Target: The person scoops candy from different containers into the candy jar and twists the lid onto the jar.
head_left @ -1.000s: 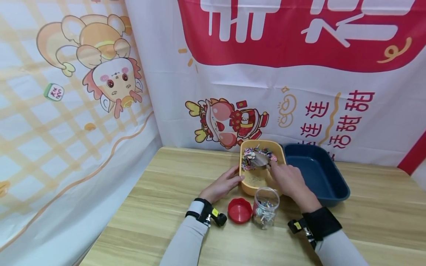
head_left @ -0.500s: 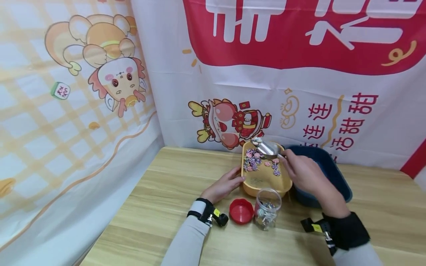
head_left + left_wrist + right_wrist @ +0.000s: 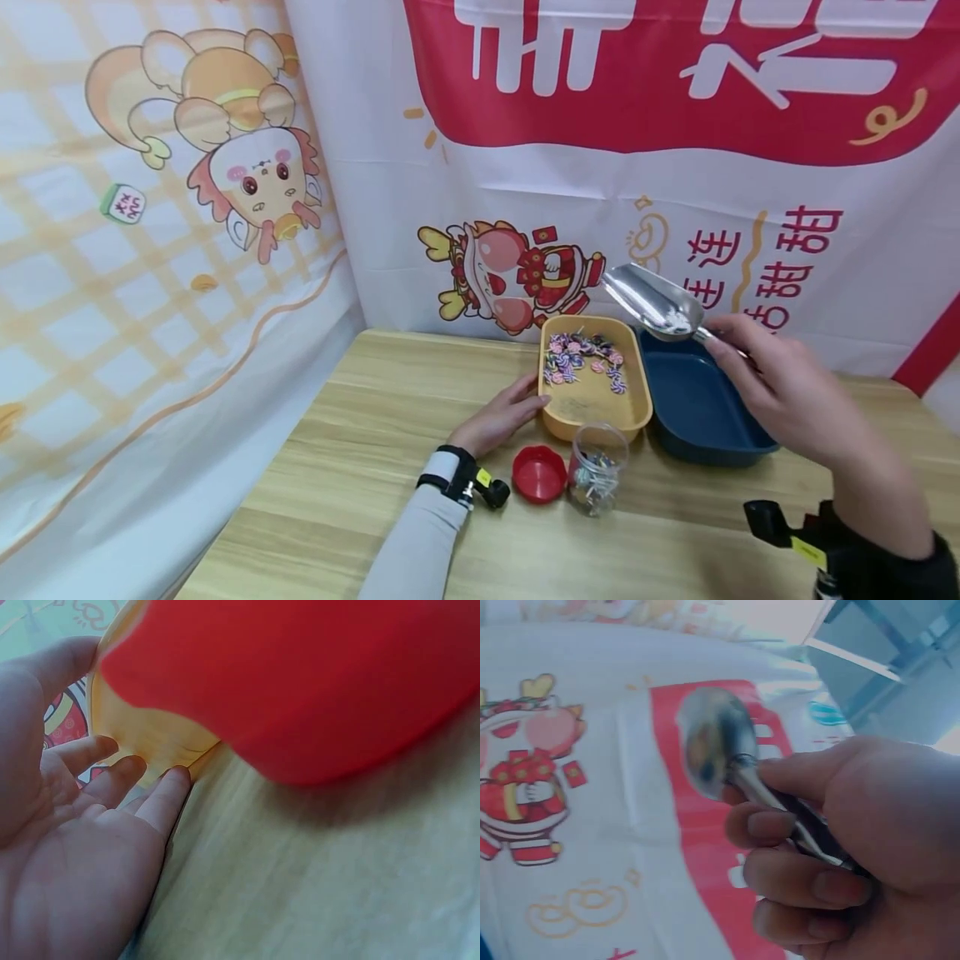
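My right hand (image 3: 795, 387) grips the handle of a shiny metal scoop (image 3: 652, 302), raised above the bins in the head view. Curled fingers wrap that handle in the right wrist view, where the scoop's bowl (image 3: 716, 739) looks blurred; I cannot tell whether it carries anything. My left hand (image 3: 501, 417) touches the left wall of a yellow bin (image 3: 592, 410), its fingers relaxed against the outside. Small swirl-patterned candies (image 3: 566, 360) lie along the bin's far and left parts. In the left wrist view, a red lid (image 3: 315, 690) covers much of the bin.
A dark blue bin (image 3: 701, 400) stands right beside the yellow one. In front of them are a clear jar (image 3: 597, 475), partly filled with small wrapped-looking pieces, and the upturned red lid (image 3: 539, 475). A printed cloth (image 3: 487, 183) hangs behind the wooden table (image 3: 352, 442).
My right hand has lifted the scoop out of the yellow bin and moved it up and right, over the blue bin's far side. The left hand stays at the bin's wall.
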`<state>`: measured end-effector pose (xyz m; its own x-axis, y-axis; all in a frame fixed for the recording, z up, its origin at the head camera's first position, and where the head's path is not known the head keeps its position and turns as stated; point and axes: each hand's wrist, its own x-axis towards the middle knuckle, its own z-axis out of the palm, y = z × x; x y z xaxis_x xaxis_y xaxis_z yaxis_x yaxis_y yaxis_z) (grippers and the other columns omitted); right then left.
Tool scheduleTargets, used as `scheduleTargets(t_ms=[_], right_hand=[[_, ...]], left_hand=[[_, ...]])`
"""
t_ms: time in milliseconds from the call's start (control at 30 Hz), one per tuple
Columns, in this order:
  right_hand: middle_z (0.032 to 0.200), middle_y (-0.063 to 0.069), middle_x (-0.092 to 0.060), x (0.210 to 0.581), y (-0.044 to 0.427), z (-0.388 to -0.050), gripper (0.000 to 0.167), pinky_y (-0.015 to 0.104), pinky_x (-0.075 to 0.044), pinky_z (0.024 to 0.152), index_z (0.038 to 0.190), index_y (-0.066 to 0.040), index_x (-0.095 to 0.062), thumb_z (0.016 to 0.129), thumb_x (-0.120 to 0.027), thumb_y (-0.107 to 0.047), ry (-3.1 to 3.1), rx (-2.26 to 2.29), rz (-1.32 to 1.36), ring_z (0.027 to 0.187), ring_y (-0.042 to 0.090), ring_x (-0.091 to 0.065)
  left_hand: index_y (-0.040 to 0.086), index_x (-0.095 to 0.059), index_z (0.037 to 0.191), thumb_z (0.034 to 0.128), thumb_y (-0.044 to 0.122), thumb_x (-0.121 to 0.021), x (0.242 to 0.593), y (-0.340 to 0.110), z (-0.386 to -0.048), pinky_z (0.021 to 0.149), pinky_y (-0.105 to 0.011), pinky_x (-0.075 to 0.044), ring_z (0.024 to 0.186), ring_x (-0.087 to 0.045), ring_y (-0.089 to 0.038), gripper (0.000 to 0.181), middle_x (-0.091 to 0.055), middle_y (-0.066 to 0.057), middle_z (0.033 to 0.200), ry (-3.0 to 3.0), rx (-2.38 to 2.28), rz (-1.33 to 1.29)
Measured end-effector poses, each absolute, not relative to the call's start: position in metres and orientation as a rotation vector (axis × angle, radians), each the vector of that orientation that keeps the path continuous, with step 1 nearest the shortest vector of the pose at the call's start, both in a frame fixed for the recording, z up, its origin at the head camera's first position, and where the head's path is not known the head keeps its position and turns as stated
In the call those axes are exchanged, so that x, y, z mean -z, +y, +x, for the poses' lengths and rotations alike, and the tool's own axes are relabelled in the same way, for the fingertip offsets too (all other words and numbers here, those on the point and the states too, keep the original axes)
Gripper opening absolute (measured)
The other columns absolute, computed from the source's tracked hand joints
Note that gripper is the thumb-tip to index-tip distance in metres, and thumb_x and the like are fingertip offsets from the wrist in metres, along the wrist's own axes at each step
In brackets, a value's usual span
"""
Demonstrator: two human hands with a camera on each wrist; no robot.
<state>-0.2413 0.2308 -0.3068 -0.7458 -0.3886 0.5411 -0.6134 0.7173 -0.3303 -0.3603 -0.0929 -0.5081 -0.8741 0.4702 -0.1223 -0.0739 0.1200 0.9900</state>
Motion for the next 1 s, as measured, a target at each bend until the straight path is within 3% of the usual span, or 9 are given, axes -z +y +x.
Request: scheduleTargets(t_ms=[100,200,333,533,733,1000], right_hand=[[0.096,0.004,-0.068,0.302,0.236,-0.233,0.020,0.018,-0.046,0.057,0.124,-0.009,-0.062,0.105,-0.056,-0.011,-2.550,-0.661,0.755,0.075,0.013,-0.055],[0.082,-0.002,-0.059,0.301,0.242,-0.226,0.016,0.022,-0.040,0.050,0.119,-0.011,-0.063,0.105,-0.058,-0.011,-2.589,-0.648,0.759,0.066,0.009,-0.051],[0.076,-0.006,-0.054,0.299,0.250,-0.217,0.017,0.023,-0.040,0.048,0.120,-0.014,-0.066,0.103,-0.062,-0.014,-2.710,-0.635,0.736,0.061,0.008,-0.050],[0.087,-0.012,-0.063,0.297,0.258,-0.210,0.029,0.020,-0.044,0.053,0.123,-0.016,-0.074,0.097,-0.071,-0.028,-2.968,-0.408,0.685,0.069,0.004,-0.052],[0.083,-0.013,-0.058,0.299,0.260,-0.207,0.030,0.020,-0.042,0.052,0.124,-0.016,-0.075,0.096,-0.071,-0.027,-3.115,-0.426,0.758,0.067,0.002,-0.050],[0.089,-0.015,-0.066,0.300,0.262,-0.206,0.028,0.019,-0.046,0.054,0.120,-0.013,-0.077,0.095,-0.072,-0.027,-3.175,-0.496,0.767,0.073,0.001,-0.054]], left_hand=[[0.025,-0.023,0.165,0.1041,0.041,-0.057,0.507,-0.092,-0.360,0.122,-0.041,-0.033,0.152,-0.031,-0.022,0.071,-0.024,-0.001,0.169,1.984,-1.816,0.394],[0.022,-0.023,0.165,0.1043,0.040,-0.058,0.507,-0.091,-0.360,0.123,-0.041,-0.032,0.152,-0.030,-0.022,0.072,-0.024,-0.004,0.169,1.964,-1.835,0.414],[0.020,-0.021,0.165,0.1053,0.036,-0.056,0.508,-0.091,-0.360,0.123,-0.041,-0.031,0.152,-0.029,-0.021,0.071,-0.024,-0.004,0.169,1.962,-1.846,0.414],[0.020,-0.020,0.165,0.1055,0.034,-0.056,0.509,-0.094,-0.361,0.124,-0.042,-0.031,0.153,-0.027,-0.022,0.071,-0.023,-0.002,0.170,1.962,-1.864,0.395],[0.021,-0.020,0.165,0.1055,0.034,-0.057,0.505,-0.094,-0.361,0.124,-0.042,-0.031,0.153,-0.027,-0.022,0.071,-0.023,-0.002,0.170,1.942,-1.870,0.398],[0.021,-0.020,0.165,0.1054,0.033,-0.057,0.506,-0.093,-0.359,0.124,-0.042,-0.030,0.154,-0.026,-0.023,0.071,-0.023,-0.002,0.170,1.941,-1.864,0.394]])
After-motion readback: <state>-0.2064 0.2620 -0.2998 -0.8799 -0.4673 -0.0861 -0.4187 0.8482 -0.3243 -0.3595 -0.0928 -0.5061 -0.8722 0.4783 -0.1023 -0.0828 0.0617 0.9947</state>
